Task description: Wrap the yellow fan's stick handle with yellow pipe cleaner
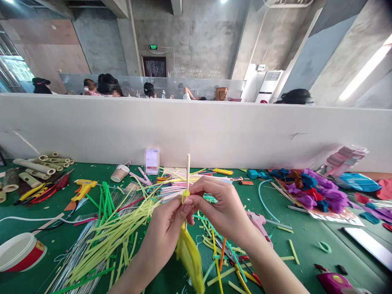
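A thin wooden stick (pixel 188 173) stands nearly upright between my hands, over the middle of the table. Yellow strip material (pixel 185 195) is wrapped round it at my fingertips. Below, a soft yellow-green piece (pixel 190 259) hangs from the stick; I cannot tell if it is cloth or paper. My left hand (pixel 167 224) is closed, its thumb and fingers pinching the stick just under the wrap. With fingertips bent, my right hand (pixel 222 204) pinches at the yellow wrap from the other side. The fingertips of both hands almost meet and partly hide the wrapped part.
Pale green strips (pixel 122 228) lie over wires at left. A yellow glue gun (pixel 82 190), pliers (pixel 58 188), bamboo pieces (pixel 43 167) and a paper tub (pixel 23 253) stand farther left. Purple crepe flowers (pixel 330 192), a pink glue gun (pixel 257 220) and a phone (pixel 372 247) lie right. A white partition (pixel 196 130) closes the back.
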